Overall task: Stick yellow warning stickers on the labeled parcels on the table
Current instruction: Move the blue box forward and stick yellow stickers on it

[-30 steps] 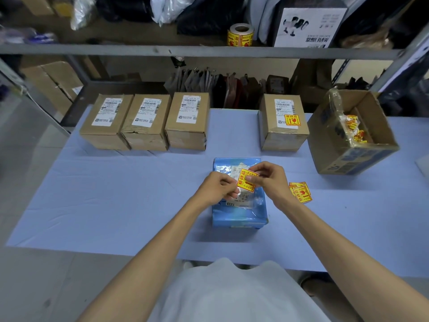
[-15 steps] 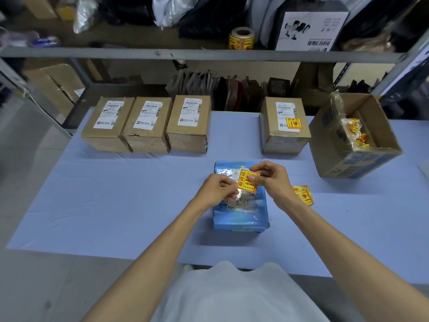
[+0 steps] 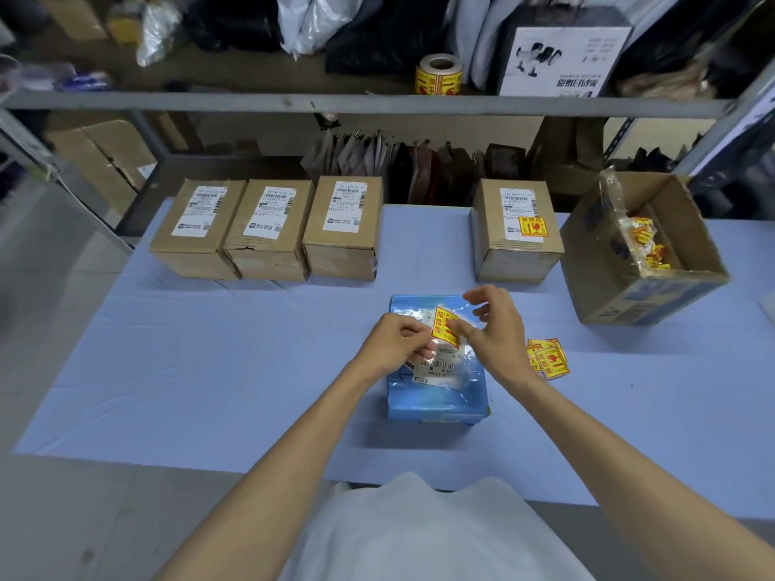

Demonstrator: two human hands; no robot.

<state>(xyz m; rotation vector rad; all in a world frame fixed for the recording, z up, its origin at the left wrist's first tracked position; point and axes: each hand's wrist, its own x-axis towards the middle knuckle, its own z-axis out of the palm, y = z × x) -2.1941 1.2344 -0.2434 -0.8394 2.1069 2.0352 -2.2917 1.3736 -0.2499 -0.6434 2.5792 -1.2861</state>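
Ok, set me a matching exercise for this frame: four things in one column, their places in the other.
Things:
1 sticker roll
2 blue parcel
3 loose stickers
4 open carton

Places:
a at the right end of the table
b on the shelf
c mid-table, bearing a white label
d flat on the table, right of the blue parcel

Pairs: 1-b, 2-c, 3-d, 4-a

Parcel-packing stockroom: labelled cartons [image 3: 268, 228], shelving [image 3: 293, 103].
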